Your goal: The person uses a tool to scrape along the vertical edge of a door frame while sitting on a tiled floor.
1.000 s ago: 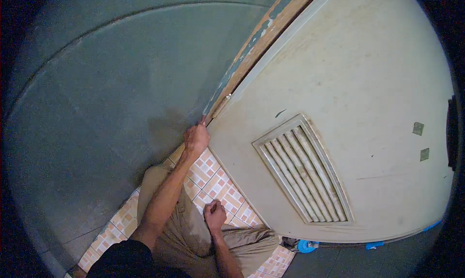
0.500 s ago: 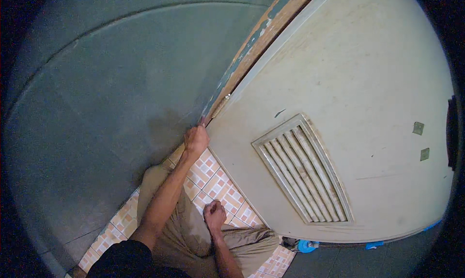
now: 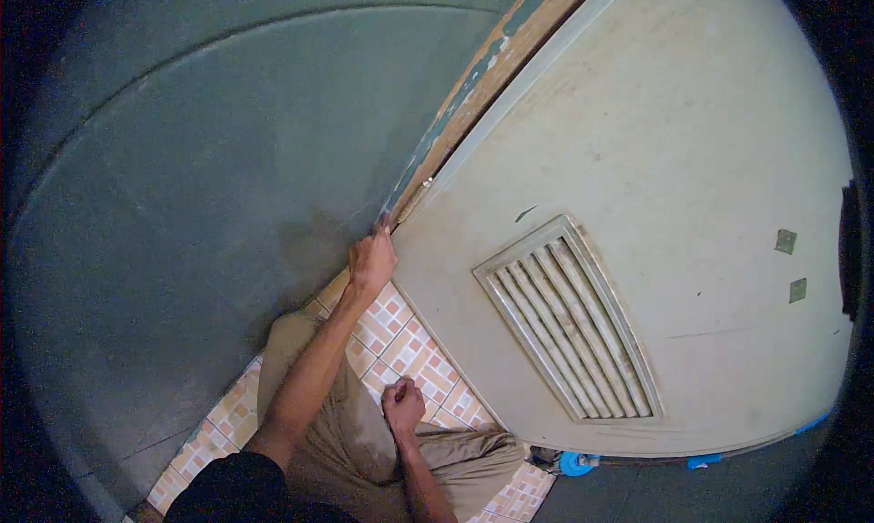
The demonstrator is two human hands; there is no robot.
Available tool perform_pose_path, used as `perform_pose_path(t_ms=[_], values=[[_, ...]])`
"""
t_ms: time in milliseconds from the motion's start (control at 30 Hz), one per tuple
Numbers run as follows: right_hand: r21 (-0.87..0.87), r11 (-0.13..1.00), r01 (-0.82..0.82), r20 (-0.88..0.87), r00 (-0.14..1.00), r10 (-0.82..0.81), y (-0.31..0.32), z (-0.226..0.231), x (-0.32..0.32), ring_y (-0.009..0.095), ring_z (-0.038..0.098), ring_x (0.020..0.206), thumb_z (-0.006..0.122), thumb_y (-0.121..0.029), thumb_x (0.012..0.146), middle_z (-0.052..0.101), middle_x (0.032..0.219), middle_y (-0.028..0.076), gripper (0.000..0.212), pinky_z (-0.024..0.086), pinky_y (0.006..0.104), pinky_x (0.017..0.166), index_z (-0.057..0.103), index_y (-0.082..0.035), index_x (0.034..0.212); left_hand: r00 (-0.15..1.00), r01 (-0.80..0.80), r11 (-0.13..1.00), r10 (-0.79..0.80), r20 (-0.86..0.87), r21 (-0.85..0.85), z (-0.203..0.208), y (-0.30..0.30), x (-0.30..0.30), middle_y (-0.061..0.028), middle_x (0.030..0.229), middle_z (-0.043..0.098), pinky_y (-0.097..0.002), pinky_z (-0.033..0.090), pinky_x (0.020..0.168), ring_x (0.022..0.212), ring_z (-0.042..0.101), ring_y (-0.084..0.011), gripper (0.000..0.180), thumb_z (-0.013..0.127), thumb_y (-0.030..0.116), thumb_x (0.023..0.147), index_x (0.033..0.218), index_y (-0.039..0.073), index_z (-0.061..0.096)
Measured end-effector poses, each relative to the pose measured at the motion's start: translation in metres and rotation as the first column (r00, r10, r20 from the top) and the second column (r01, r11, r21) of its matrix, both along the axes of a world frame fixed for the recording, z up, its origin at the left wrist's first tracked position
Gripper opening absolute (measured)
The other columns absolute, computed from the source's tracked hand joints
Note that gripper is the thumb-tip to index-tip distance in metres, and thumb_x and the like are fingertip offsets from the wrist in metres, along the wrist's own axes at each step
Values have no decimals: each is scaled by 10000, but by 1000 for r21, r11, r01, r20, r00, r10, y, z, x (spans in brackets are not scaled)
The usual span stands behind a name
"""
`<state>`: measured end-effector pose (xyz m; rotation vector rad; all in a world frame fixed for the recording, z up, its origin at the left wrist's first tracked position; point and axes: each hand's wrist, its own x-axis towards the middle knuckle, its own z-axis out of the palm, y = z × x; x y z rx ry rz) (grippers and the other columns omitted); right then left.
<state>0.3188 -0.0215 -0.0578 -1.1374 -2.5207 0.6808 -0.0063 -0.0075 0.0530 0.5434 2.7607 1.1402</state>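
Low on the wooden door frame (image 3: 482, 113), where its blue-green paint is chipped, my left hand (image 3: 372, 261) is closed with its fingertips at the frame's edge. A small pale tip shows just beyond those fingers, too small to make out. In my lap, above the tiled floor (image 3: 419, 350), my right hand (image 3: 403, 405) is curled closed. Whatever it may hold is hidden. Right of both hands stands a cream door (image 3: 665, 132) with a slatted vent (image 3: 572, 327) in its lower part.
A dark grey-green wall (image 3: 209, 159) fills the left side. My bent legs in brown trousers (image 3: 355, 432) lie on the floor beside the door. Near the door's lower corner is a round blue object (image 3: 575, 464). Two small square patches (image 3: 787, 242) mark the door.
My left hand has shifted slightly up and to the right along the frame's edge. The right hand, the door and my legs look the same.
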Motion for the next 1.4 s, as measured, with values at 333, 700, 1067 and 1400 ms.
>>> perform_pose_path(t_ms=[333, 700, 1067, 1400], values=[[45, 999, 28, 17, 999, -29, 5, -6, 5, 312, 618, 688, 641, -286, 835, 613, 694, 108, 203, 492, 452, 669, 613, -90, 882, 998, 48, 997, -50, 46, 55, 25, -1, 10, -310, 802, 673, -580, 539, 692, 767, 684, -475, 432, 411, 202, 1024, 1404, 8, 481], [-44, 999, 7, 44, 999, -5, -4, 14, -8, 308, 625, 703, 637, -284, 833, 625, 706, 103, 202, 497, 448, 678, 610, -87, 872, 1000, 1, 1000, -1, -17, 1, -40, 3, -9, -302, 783, 672, -566, 547, 672, 744, 686, -467, 405, 422, 206, 1019, 1348, -6, 528], [-24, 1000, -9, 55, 998, 10, 1, 5, 1, 333, 630, 727, 629, -290, 837, 634, 723, 115, 217, 497, 464, 693, 608, -88, 916, 1000, 18, 996, -18, -2, 86, 30, -2, 10, -299, 834, 681, -582, 540, 709, 794, 686, -462, 379, 398, 233, 1041, 1298, -6, 541], [-21, 1000, 8, 19, 1000, -7, 0, 7, -2, 308, 625, 695, 649, -258, 826, 627, 699, 97, 177, 495, 453, 669, 603, -94, 873, 992, 18, 999, -21, 126, 28, -2, 1, 0, -296, 911, 694, -572, 548, 773, 848, 694, -462, 438, 415, 212, 1019, 1408, 20, 471]])
